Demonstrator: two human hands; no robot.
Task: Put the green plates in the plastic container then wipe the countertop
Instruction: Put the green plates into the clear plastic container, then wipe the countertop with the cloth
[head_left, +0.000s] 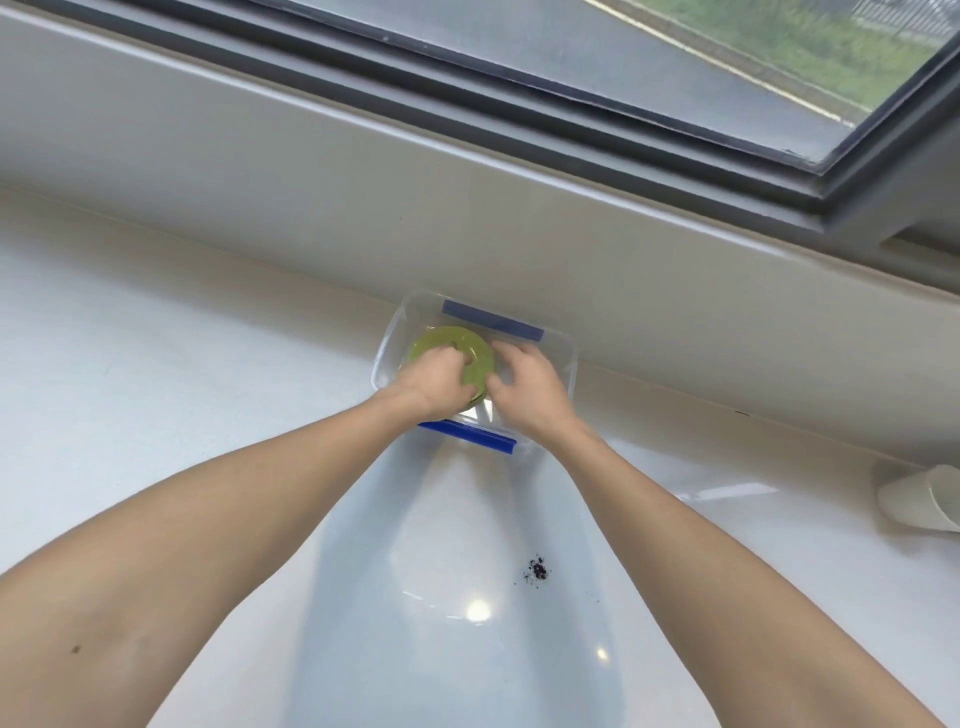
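Bare forearms, two, entering from the lower corners and converging toward the middle of the view.

Counter (156, 364): white, glossy, with reflected light spots between the arms.

Dark crumbs (537, 570): small scattered cluster on the counter, just inside the right forearm.

White cup (922, 499): lying on its side at the far right edge of the counter, well apart from the hands.

Plastic container (563, 353): clear, rectangular, blue clip on its near side and another on its far side; set against the low wall at the back of the counter.

Left hand (434, 376): over the container, fingers curled down on the near part of the green plates, gripping them.

Right hand (524, 387): over the container's right half, fingers (511, 351) bent and loosely together, tips touching the plates' right edge.

Green plates (457, 345): round, inside the container, left of its centre; number in the stack cannot be told.

Window sill and dark-framed window (571, 104): beyond the wall, grass outside.
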